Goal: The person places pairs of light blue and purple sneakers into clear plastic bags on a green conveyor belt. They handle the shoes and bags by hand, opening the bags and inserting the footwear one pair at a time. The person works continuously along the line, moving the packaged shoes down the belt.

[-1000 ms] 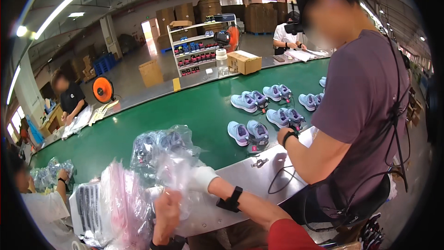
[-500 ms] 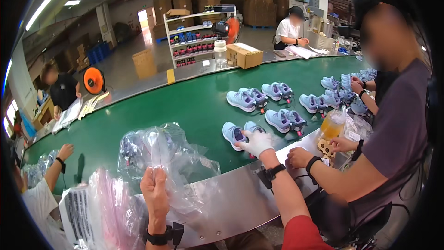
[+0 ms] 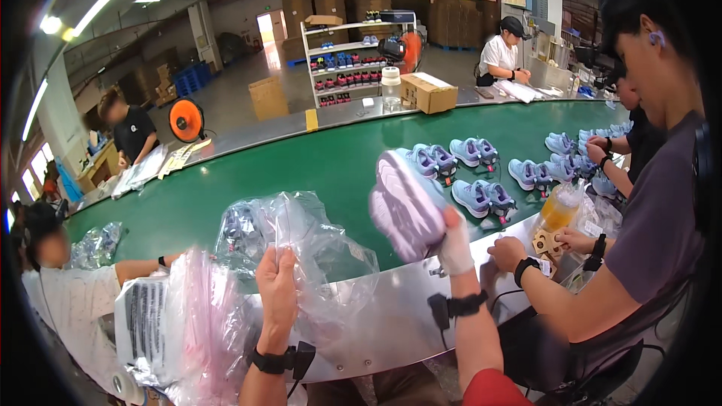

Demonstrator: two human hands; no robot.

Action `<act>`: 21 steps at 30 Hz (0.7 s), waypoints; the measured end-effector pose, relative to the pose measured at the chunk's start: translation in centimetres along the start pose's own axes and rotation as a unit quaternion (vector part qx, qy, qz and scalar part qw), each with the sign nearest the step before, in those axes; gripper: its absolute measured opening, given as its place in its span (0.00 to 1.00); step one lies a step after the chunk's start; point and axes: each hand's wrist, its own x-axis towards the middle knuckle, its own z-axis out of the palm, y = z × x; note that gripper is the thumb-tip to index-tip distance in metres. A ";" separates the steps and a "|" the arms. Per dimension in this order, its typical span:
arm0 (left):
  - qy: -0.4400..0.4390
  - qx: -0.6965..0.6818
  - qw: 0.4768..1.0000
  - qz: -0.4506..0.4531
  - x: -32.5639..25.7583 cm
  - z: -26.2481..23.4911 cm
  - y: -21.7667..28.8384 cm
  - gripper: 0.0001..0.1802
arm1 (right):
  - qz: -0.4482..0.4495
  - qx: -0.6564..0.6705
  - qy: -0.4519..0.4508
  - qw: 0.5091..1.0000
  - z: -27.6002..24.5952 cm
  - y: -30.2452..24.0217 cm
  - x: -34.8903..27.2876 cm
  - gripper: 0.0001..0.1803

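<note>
Sneakers [image 3: 410,207], light blue, apparently a pair though motion-blurred: gripped by right hand [image 3: 456,244], soles leftward, above green belt [image 3: 338,154]. Clear plastic bag [image 3: 331,259]: pinched in left hand [image 3: 277,282]. Handling: steady shoe grip, light film pinch should best avoid tearing.

A hand can pass over the green belt [image 3: 342,203] between the clear bag [image 3: 308,218] and the lifted shoes [image 3: 406,207]. A co-worker's arm [image 3: 575,308] blocks the right side.
</note>
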 end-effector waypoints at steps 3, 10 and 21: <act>-0.013 -0.025 0.999 -0.016 -0.4 0.6 1.1 0.07 | 0.017 0.013 -0.051 0.998 2.8 -1.9 -4.5 0.22; -0.155 0.196 0.964 0.094 -5.2 4.3 1.1 0.09 | -0.010 -0.551 -0.352 0.757 10.8 0.5 -9.2 0.16; -0.405 0.156 0.897 0.078 -5.7 5.7 2.7 0.06 | -0.173 -0.510 -0.373 0.756 10.9 6.1 -11.1 0.12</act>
